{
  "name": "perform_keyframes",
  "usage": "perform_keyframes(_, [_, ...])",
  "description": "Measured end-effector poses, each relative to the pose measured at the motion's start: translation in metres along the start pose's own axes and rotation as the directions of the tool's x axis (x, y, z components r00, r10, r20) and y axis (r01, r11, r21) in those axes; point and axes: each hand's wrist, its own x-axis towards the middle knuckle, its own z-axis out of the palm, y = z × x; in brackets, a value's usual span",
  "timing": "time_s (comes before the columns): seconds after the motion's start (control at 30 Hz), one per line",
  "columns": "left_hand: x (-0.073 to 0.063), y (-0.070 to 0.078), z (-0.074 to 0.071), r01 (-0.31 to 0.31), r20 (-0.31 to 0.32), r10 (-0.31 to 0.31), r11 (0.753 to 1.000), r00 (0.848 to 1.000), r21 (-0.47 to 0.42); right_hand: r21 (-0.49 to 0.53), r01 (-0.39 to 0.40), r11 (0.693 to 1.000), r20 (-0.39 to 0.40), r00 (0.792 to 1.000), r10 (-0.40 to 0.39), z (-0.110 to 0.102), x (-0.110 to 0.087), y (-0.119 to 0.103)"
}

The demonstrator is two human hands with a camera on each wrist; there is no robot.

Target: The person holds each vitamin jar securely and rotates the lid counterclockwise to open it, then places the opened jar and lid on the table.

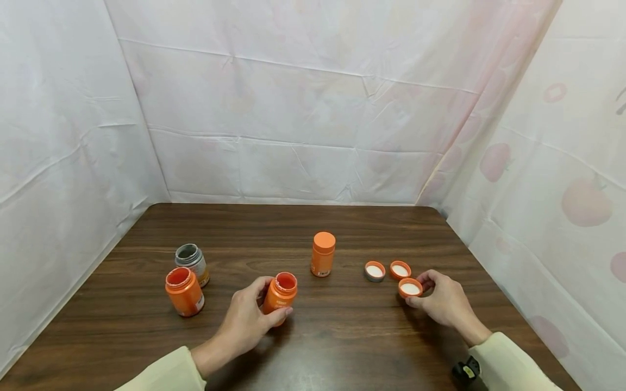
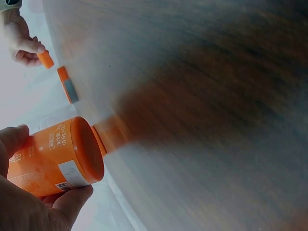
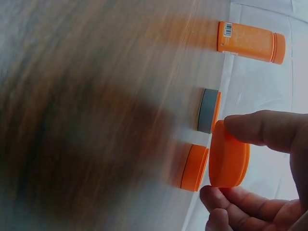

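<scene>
My left hand (image 1: 249,312) grips an open orange bottle (image 1: 281,293), fingers behind it and thumb across its front. In the left wrist view the base of that bottle (image 2: 86,149) shows, raised over the table. My right hand (image 1: 445,301) pinches an orange cap (image 1: 410,288) by its edges, its white inner side facing up. Just beyond lie two more upturned caps, a grey-sided cap (image 1: 374,271) and an orange cap (image 1: 400,269). The right wrist view shows the held cap (image 3: 228,156) between thumb and fingers, off the tabletop.
A capped orange bottle (image 1: 323,254) stands near the middle of the brown wooden table (image 1: 244,228). At the left stand an open orange bottle (image 1: 184,292) and, behind it, an open grey bottle (image 1: 193,263). White sheets (image 1: 293,108) hang around the table's back and sides.
</scene>
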Motion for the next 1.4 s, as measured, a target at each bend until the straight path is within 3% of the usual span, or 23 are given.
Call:
perform_keyframes(0.9, [-0.0028, -0.0004, -0.0029, 0.011, 0.017, -0.011, 1.0, 1.0, -0.014, -0.061, -0.071, 0.996, 0.097, 0.992, 0.076, 0.0029, 0.0059, 0.0067])
perform_keyframes(1.4, [-0.0002, -0.0012, -0.0044, 0.007, -0.027, -0.007, 1.0, 1.0, 0.012, -0.067, -0.073, 0.995, 0.122, 0.989, 0.081, -0.002, 0.0051, 0.007])
